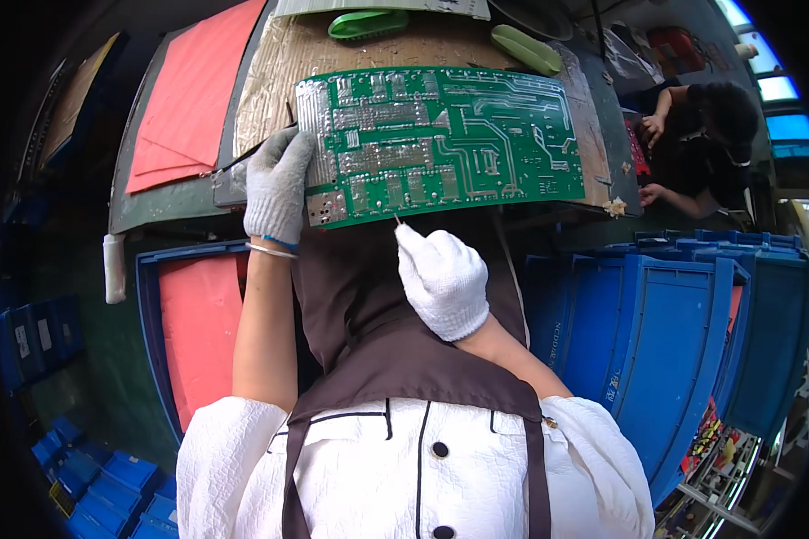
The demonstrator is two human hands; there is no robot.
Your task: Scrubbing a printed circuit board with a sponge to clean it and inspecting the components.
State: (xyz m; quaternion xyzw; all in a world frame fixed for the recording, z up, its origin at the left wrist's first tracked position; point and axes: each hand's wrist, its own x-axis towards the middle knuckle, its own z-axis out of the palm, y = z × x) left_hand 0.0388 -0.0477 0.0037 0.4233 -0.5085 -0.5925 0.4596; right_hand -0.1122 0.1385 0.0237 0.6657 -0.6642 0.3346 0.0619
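A large green circuit board (476, 135) with silvery solder tracks lies slightly tilted across the front of the workbench, its near edge overhanging toward me. My left hand (279, 180), in a greyish knit glove, grips the board's left edge. A thin dark rod or cable (243, 158) runs out from behind that hand to the left; what it belongs to is hidden. Just below the board's near edge, my right hand (445, 277) in a white knit glove is closed. A thin pale tip sticks up from its fingers to the edge; I cannot make out what it is.
Behind the board lie two green brush-like pieces (368, 24) on cardboard (306, 54). Pink sheets (193, 99) cover the bench's left part. Blue crates (665, 323) stand at right, another (148, 296) at left. A co-worker's hand (656, 126) shows at far right.
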